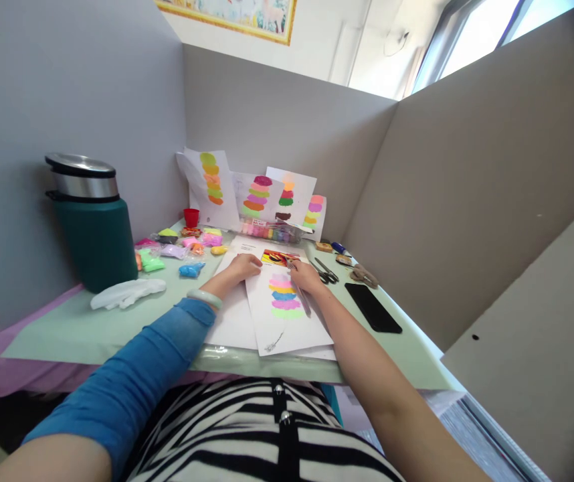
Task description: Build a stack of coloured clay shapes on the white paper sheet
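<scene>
A white sheet with a column of pink, yellow, blue, purple and green clay bands lies in front of me, a small dark sketch near its bottom edge. My left hand rests at the sheet's upper left edge, fingers stretched out. At the upper right, my right hand is closed around a slim greyish tool that slants down beside the bands; its exact kind is unclear. Just beyond both hands is a printed red and yellow picture, partly covered. More white paper lies underneath.
At left stand a green flask, a crumpled white wipe, several coloured clay packets and a red cup. Colour-banded sheets lean at the back. Scissors and a black phone lie right. Grey partitions enclose the table.
</scene>
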`<state>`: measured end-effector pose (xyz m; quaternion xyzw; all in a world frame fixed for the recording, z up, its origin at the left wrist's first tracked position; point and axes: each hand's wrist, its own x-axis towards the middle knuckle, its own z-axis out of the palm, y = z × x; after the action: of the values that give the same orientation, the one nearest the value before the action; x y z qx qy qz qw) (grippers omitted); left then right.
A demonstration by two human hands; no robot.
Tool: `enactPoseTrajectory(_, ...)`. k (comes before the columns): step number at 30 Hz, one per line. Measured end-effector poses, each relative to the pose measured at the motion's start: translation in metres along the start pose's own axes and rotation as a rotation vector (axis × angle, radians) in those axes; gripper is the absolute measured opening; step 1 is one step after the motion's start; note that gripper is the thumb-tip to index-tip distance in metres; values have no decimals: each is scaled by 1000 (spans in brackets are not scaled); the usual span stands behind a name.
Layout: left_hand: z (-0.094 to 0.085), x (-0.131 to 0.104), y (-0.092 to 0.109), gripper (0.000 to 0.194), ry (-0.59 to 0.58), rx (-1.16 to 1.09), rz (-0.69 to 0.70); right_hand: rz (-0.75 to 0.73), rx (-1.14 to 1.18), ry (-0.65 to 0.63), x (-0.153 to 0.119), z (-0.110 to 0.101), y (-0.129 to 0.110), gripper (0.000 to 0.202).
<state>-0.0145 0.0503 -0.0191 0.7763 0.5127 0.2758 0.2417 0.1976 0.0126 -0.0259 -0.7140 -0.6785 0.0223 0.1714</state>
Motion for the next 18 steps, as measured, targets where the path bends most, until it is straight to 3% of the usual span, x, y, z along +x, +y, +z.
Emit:
enactPoseTrajectory(5,0,-1,1,34,-35,11,31,-10,-2,-16,0,-1,-2,39)
enactPoseTrajectory(18,-2,2,-3,34,56,43,-12,44,-43,-26,-3,-3,-2,30)
